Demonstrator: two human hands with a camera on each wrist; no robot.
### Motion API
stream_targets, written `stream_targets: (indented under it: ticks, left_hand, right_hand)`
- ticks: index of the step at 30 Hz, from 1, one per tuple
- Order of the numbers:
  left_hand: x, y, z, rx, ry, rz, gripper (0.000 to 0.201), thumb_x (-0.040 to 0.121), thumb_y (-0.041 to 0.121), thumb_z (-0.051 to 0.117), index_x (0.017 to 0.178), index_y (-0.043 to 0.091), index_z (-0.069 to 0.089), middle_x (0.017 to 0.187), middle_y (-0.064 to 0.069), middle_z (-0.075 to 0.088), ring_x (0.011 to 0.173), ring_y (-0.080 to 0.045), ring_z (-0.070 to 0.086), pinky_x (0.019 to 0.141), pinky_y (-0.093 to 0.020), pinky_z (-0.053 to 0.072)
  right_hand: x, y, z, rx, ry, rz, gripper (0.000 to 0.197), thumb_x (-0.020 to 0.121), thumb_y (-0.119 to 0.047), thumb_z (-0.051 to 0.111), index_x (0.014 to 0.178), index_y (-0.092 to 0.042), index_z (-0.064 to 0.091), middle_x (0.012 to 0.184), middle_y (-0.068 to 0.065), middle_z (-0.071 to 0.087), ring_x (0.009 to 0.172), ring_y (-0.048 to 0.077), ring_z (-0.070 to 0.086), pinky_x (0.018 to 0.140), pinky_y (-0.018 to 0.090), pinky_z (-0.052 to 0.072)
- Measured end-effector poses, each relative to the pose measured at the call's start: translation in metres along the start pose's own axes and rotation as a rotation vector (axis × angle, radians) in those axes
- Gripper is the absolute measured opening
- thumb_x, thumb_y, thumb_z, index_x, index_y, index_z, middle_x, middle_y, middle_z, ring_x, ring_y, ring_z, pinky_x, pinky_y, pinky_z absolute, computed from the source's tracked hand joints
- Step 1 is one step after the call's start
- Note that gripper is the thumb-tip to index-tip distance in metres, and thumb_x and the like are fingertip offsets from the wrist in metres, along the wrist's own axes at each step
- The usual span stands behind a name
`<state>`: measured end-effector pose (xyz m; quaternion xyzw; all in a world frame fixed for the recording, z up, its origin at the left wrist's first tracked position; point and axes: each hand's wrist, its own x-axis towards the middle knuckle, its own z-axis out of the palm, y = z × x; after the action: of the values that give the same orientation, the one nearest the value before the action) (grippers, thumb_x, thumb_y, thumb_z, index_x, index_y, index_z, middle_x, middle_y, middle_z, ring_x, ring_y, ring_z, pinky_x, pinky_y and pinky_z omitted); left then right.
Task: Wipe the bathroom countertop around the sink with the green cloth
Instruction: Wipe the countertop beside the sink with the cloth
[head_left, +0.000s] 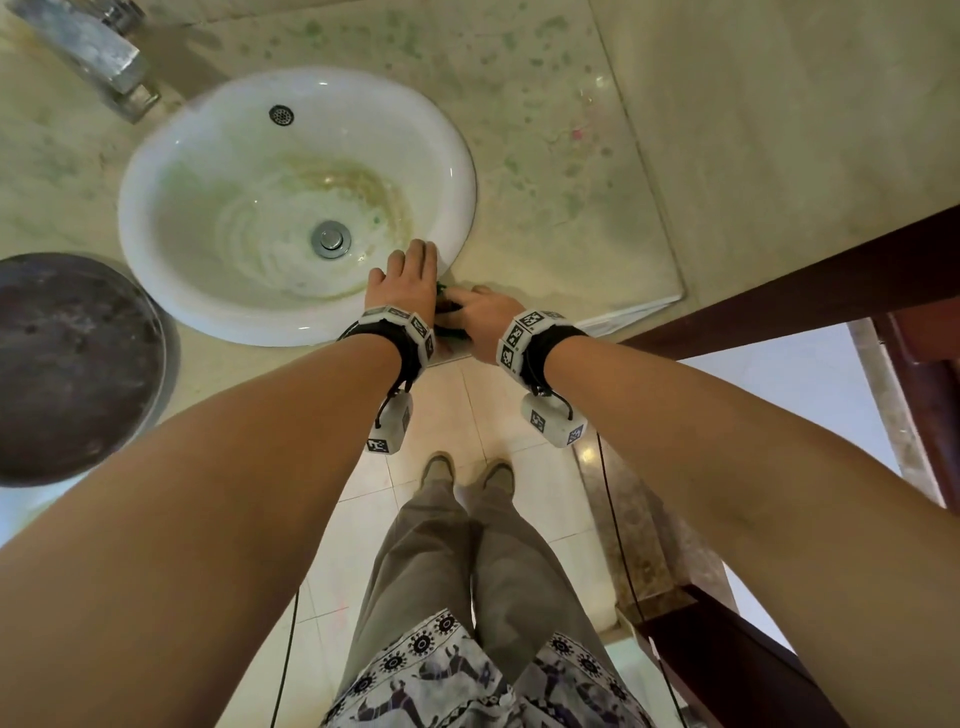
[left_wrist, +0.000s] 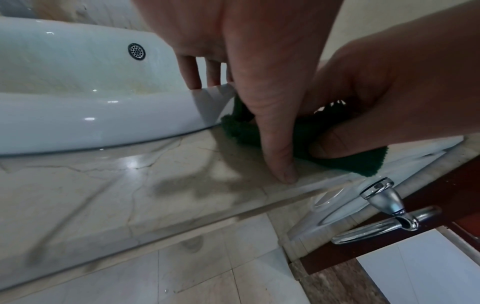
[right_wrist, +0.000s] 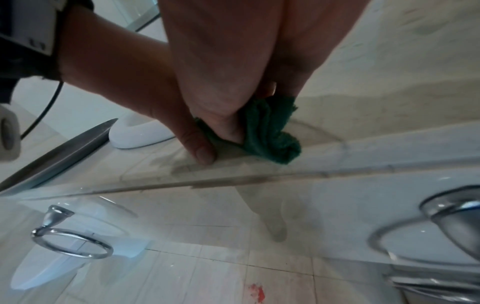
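Item: small dark-green terry cloth (left_wrist: 345, 158), bunched, lying on the pale veined marble tabletop (left_wrist: 109, 185) in the narrow strip between the round white ceramic sink (head_left: 208, 291) and the tabletop's front edge. Right hand (head_left: 480, 317): fingers and thumb curled over the cloth, clamping it against the stone. Left hand (head_left: 402, 280): fingers straight and relaxed over the sink rim, thumb (left_wrist: 279, 162) down on the stone just beside the cloth, gripping nothing. Risks, as judged: a stroke toward the person may carry the cloth over the front edge onto the tiled floor, since it sits near that edge; the two hands, touching or nearly so, may crowd the wiping path; the green speckles on the far tabletop (head_left: 524, 171) may go unwiped. Obscured: most of the cloth in the head view; the right fingertips, hidden beneath the cloth; the grey metal tap (head_left: 98, 57), cut off at the frame's top.
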<state>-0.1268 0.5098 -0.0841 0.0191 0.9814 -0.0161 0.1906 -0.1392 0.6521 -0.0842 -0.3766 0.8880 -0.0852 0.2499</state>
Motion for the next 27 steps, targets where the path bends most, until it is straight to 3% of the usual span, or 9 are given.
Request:
stream_targets:
  ticks: [4, 7, 10, 14, 18, 22, 27]
  left_hand:
    - [0.000, 0.003, -0.005, 0.019, -0.045, 0.009, 0.137, 0.048, 0.048, 0.090, 0.150, 0.005, 0.009, 0.151, -0.010, 0.021, 0.128, -0.031, 0.035, 0.098, -0.042, 0.039]
    - [0.000, 0.004, -0.011, 0.012, -0.076, 0.014, 0.135, 0.048, 0.052, 0.090, 0.148, 0.005, 0.013, 0.148, -0.011, 0.024, 0.127, -0.033, 0.037, 0.098, -0.044, 0.039]
    - [0.003, 0.005, -0.022, -0.030, -0.101, 0.023, 0.118, 0.054, 0.048, 0.089, 0.142, 0.004, 0.024, 0.139, -0.012, 0.033, 0.118, -0.033, 0.043, 0.092, -0.044, 0.042]
    - [0.011, 0.010, -0.037, -0.117, -0.162, -0.019, 0.100, 0.064, 0.044, 0.085, 0.138, 0.008, 0.029, 0.135, -0.012, 0.036, 0.119, -0.033, 0.042, 0.092, -0.046, 0.042]
    - [0.019, 0.016, -0.048, -0.149, -0.170, 0.022, 0.097, 0.065, 0.045, 0.083, 0.137, 0.010, 0.029, 0.137, -0.010, 0.031, 0.122, -0.033, 0.038, 0.091, -0.048, 0.042]
    - [0.033, 0.022, -0.061, -0.166, -0.145, 0.053, 0.102, 0.066, 0.047, 0.082, 0.142, 0.010, 0.025, 0.146, -0.011, 0.024, 0.127, -0.035, 0.033, 0.092, -0.051, 0.041]
    - [0.056, 0.030, -0.079, -0.178, -0.130, 0.046, 0.104, 0.067, 0.049, 0.081, 0.144, 0.010, 0.024, 0.148, -0.010, 0.022, 0.130, -0.036, 0.031, 0.094, -0.052, 0.042]
  right_hand:
    - [-0.015, 0.014, -0.001, -0.005, 0.010, 0.056, 0.054, 0.091, -0.015, 0.056, 0.139, -0.038, 0.047, 0.141, -0.005, 0.045, 0.113, 0.030, 0.050, 0.096, 0.039, 0.045]
    - [-0.031, 0.032, -0.007, 0.040, 0.030, 0.241, 0.061, 0.089, -0.007, 0.053, 0.142, -0.035, 0.044, 0.138, -0.002, 0.043, 0.115, 0.030, 0.047, 0.095, 0.038, 0.046]
    - [-0.051, 0.055, -0.010, 0.135, 0.092, 0.493, 0.068, 0.083, 0.000, 0.053, 0.143, -0.033, 0.043, 0.143, -0.001, 0.040, 0.120, 0.031, 0.046, 0.099, 0.038, 0.045]
    - [-0.067, 0.068, -0.027, 0.224, 0.058, 0.608, 0.063, 0.086, -0.006, 0.056, 0.143, -0.028, 0.044, 0.145, 0.003, 0.041, 0.127, 0.030, 0.046, 0.105, 0.033, 0.040]
    - [-0.083, 0.074, -0.053, 0.385, 0.178, 0.732, 0.046, 0.096, -0.020, 0.048, 0.141, -0.028, 0.049, 0.139, 0.006, 0.053, 0.116, 0.030, 0.057, 0.091, 0.025, 0.045]
    - [-0.094, 0.088, -0.066, 0.584, 0.264, 0.902, 0.061, 0.086, -0.002, 0.047, 0.140, -0.030, 0.049, 0.136, 0.006, 0.057, 0.110, 0.030, 0.061, 0.093, 0.029, 0.050]
    - [-0.096, 0.113, -0.084, 0.597, 0.303, 0.963, 0.056, 0.087, -0.003, 0.045, 0.138, -0.025, 0.052, 0.131, 0.009, 0.061, 0.110, 0.032, 0.060, 0.095, 0.034, 0.051]
